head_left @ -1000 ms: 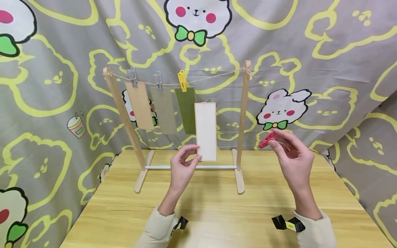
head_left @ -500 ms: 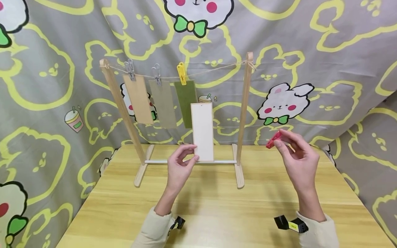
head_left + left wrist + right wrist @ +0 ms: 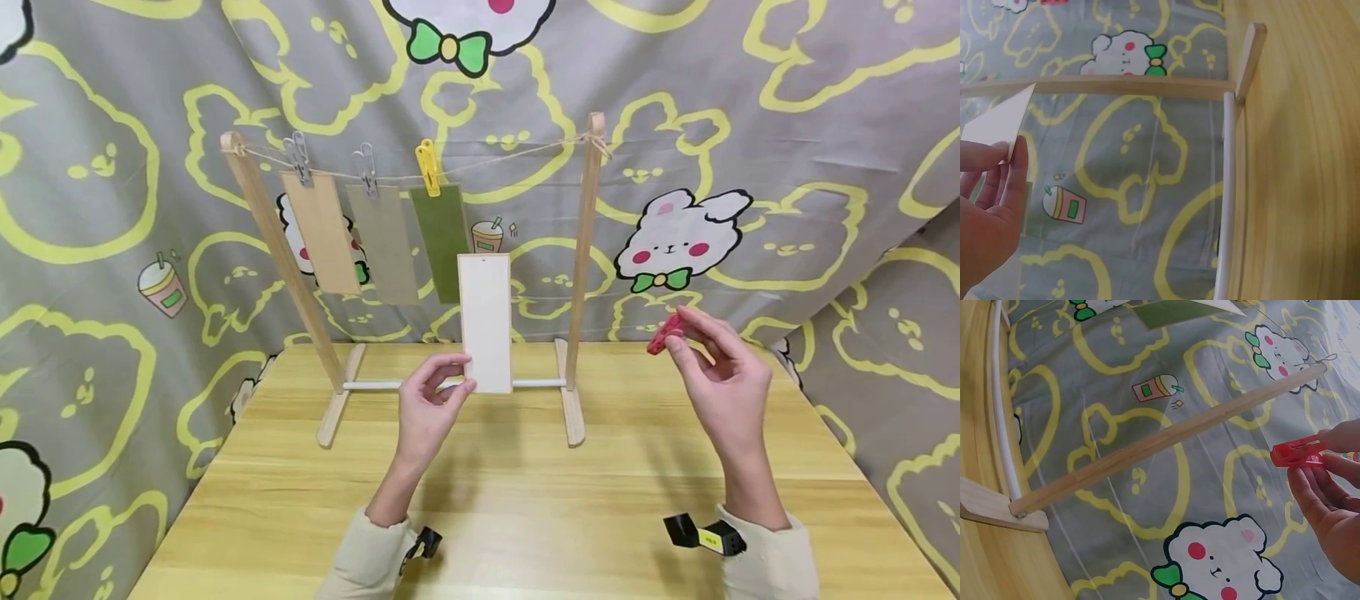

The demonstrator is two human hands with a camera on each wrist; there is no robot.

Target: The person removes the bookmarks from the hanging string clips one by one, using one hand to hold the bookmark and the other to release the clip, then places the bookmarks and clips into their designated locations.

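Between thumb and fingers, my left hand point(image 3: 431, 408) pinches a white rectangular card point(image 3: 486, 325) by its lower left edge, upright in front of the rack. My right hand point(image 3: 723, 383) holds a red clothespin point(image 3: 664, 333) by its handle end, off to the right of the rack; the right wrist view shows the clothespin point(image 3: 1297, 452) between thumb and fingers. On the string point(image 3: 510, 157) hang a tan card point(image 3: 322, 233) and a grey-green card point(image 3: 384, 246), each under a grey clothespin, and a dark green card point(image 3: 435, 242) under a yellow clothespin point(image 3: 427, 167). The white card partly overlaps the green one.
The wooden rack has a left post point(image 3: 281, 258), a right post point(image 3: 583, 258) and a white crossbar point(image 3: 375, 385) low down. It stands on a wood-grain table point(image 3: 525, 508). A patterned grey curtain point(image 3: 540, 92) hangs behind and at the sides.
The white card in my left hand has shifted slightly left and down against the rack. My right hand with the red clothespin has moved a little right. The view has tilted down.
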